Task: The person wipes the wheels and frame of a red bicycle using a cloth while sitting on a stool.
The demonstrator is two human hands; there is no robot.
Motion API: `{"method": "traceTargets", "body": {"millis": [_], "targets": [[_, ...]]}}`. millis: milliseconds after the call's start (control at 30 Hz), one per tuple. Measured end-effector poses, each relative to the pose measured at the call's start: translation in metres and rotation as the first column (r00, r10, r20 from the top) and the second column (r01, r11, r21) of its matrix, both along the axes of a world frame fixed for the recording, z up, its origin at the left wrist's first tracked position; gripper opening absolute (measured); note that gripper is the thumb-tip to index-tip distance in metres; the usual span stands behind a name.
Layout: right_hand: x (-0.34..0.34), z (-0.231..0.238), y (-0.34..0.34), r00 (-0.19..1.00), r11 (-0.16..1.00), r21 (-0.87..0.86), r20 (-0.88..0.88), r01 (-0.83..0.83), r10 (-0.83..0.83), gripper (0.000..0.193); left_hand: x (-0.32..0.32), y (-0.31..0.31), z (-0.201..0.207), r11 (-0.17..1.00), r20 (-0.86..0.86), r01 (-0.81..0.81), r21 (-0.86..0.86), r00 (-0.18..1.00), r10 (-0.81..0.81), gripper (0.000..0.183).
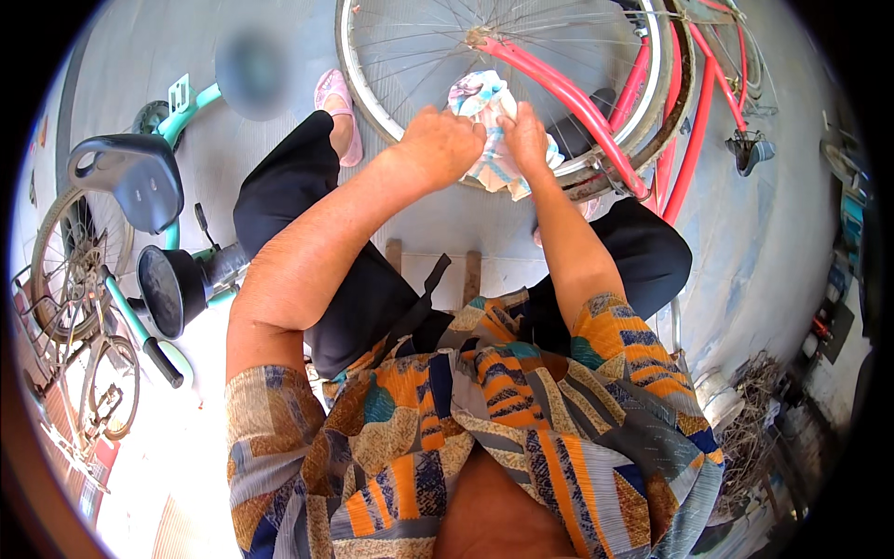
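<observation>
A crumpled cloth, white with blue and pale patterned patches (491, 168), is bunched between my two hands. My left hand (440, 147) is closed in a fist on its left side. On the other side, my right hand (527, 140) pinches the cloth, thumb and fingers together. Both hands are in front of the lower part of a spoked bicycle wheel (361, 93). A pinkish-red fork arm (559, 79) runs from the wheel's hub down to the right, past my right hand. Whether the cloth touches the spokes or rim I cannot tell.
The red bicycle frame (691, 140) continues right, with a pedal (751, 152) beyond. At left stand a teal-framed vehicle with a dark seat (140, 186) and another bicycle (82, 265). Dry twigs (750, 429) lie lower right. My pink shoe (343, 116) rests left of the wheel.
</observation>
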State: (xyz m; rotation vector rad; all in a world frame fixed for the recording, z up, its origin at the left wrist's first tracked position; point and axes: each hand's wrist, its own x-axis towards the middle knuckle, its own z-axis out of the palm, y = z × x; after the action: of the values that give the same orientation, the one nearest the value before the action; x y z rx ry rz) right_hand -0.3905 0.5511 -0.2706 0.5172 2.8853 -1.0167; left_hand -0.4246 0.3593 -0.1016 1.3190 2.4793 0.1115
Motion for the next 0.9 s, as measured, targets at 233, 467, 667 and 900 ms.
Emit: {"method": "traceTargets", "body": {"millis": [233, 467, 667, 900], "targets": [[0.045, -0.013, 0.034, 0.995, 0.982, 0.169, 0.071, -0.088, 0.076, 0.022, 0.001, 0.007, -0.002, 0.995, 0.066, 0.029, -0.093, 0.998, -0.023, 0.021], [0.047, 0.009, 0.048, 0.934, 0.797, 0.493, 0.107, -0.348, 0.341, 0.011, -0.001, 0.018, -0.009, 0.994, 0.099, 0.036, -0.102, 0.995, -0.025, 0.021], [0.052, 0.04, 0.049, 0.923, 0.813, 0.469, 0.014, -0.346, 0.385, 0.013, -0.008, 0.024, -0.008, 0.988, 0.173, -0.072, -0.137, 0.98, 0.095, 0.052], [0.062, 0.115, 0.022, 0.874, 0.925, 0.197, -0.31, -0.326, 0.374, 0.027, -0.01, 0.026, -0.018, 0.983, 0.226, -0.164, 0.08, 0.964, 0.143, 0.089]]}}
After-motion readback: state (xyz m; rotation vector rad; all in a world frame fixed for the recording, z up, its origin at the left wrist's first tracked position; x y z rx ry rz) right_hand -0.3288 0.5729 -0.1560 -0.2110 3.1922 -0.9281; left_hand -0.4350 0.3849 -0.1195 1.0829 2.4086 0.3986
